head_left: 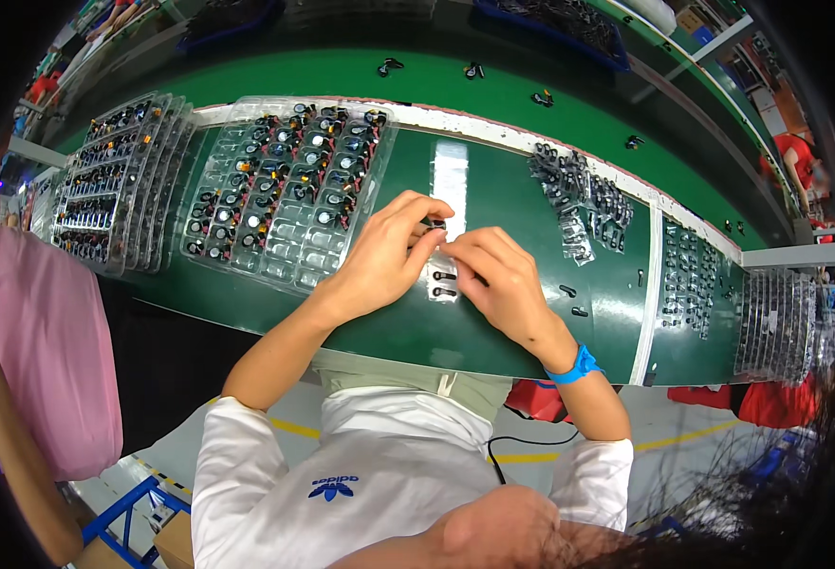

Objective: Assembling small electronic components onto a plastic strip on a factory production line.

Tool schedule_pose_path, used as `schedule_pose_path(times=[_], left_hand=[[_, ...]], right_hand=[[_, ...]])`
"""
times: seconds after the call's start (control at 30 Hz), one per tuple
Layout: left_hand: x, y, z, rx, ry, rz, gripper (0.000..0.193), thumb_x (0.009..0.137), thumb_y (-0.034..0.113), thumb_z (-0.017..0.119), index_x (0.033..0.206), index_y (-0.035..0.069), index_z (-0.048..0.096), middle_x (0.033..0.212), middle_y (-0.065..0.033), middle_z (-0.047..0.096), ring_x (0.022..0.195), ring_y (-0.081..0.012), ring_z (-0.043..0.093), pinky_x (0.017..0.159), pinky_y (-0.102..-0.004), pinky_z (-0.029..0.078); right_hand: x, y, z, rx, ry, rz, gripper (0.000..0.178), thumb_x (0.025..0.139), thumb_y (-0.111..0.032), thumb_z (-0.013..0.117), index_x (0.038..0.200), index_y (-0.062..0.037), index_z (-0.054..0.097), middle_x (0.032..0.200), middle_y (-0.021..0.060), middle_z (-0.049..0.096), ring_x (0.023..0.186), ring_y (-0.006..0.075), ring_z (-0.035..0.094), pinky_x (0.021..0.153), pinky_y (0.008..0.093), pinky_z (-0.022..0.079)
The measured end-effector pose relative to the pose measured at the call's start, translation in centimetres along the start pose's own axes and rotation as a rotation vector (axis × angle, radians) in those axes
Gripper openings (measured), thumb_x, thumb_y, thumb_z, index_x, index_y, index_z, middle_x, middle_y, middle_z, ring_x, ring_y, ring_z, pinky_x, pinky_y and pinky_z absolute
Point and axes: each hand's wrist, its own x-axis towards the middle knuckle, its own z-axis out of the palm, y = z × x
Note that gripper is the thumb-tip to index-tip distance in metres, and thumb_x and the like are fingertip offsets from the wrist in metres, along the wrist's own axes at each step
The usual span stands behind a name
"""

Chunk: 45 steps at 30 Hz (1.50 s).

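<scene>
Over the green workbench [408, 334], my left hand [389, 248] curls thumb and fingers around a small black part [436, 225]; its exact kind is mostly hidden. Close beside it, my right hand [505, 280] has its fingers bent and pinched together; what sits between the fingertips cannot be made out. Beneath both hands lies a clear strip [444, 295] with a few small black elongated pieces on it. A whitish strip [452, 171] extends from there toward the far side of the bench.
Left stands a clear compartment tray [289, 190] of small wired parts, beside stacked trays [114, 190]. Strips of black pieces [584, 194] lie right; loose pieces [574, 294] lie nearer. A green belt [436, 81] carries scattered parts. A person in pink [47, 341] is at left.
</scene>
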Motion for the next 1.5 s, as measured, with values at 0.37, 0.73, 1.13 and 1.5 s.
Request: schedule_pose_path(times=[0.37, 0.73, 1.13, 1.5], left_hand=[[-0.2, -0.3, 0.7, -0.695, 0.021, 0.123, 0.02, 0.095, -0.009, 0.065, 0.115, -0.006, 0.066, 0.123, -0.0167, 0.063, 0.115, -0.0233, 0.066, 0.104, -0.0388, 0.054], [-0.4, -0.2, 1.9, -0.793, -0.089, 0.023, 0.02, 0.095, -0.009, 0.066, 0.114, -0.006, 0.068, 0.125, -0.0175, 0.064, 0.115, -0.0205, 0.065, 0.103, -0.0351, 0.053], [-0.6, -0.2, 1.8, -0.803, -0.132, -0.02, 0.022, 0.095, -0.011, 0.065, 0.116, -0.007, 0.069, 0.127, -0.019, 0.065, 0.115, -0.0211, 0.066, 0.102, -0.0343, 0.055], [-0.8, -0.1, 2.0, -0.779, -0.153, 0.05, 0.022, 0.094, -0.011, 0.066, 0.116, -0.008, 0.068, 0.126, -0.0192, 0.065, 0.115, -0.0219, 0.066, 0.102, -0.035, 0.055]], right_hand=[[-1.4, -0.9, -3.7, 0.722, 0.315, 0.387, 0.028, 0.094, 0.015, 0.062, 0.121, 0.0062, 0.062, 0.113, 0.0174, 0.065, 0.097, 0.0222, 0.073, 0.086, 0.0324, 0.062], [-2.5, -0.5, -3.4, 0.544, 0.326, 0.164, 0.023, 0.083, 0.022, 0.069, 0.102, 0.0088, 0.069, 0.111, 0.0208, 0.066, 0.099, 0.0259, 0.071, 0.085, 0.0362, 0.067], [-2.3, -1.9, -3.5, 0.113, 0.403, -0.015, 0.034, 0.078, 0.016, 0.08, 0.108, 0.0072, 0.067, 0.097, 0.0212, 0.074, 0.088, 0.0266, 0.076, 0.073, 0.0335, 0.064], [-2.1, -1.3, -3.7, 0.29, 0.307, 0.148, 0.023, 0.079, 0.014, 0.078, 0.1, 0.0049, 0.073, 0.1, 0.0177, 0.074, 0.089, 0.0238, 0.073, 0.076, 0.0314, 0.06]])
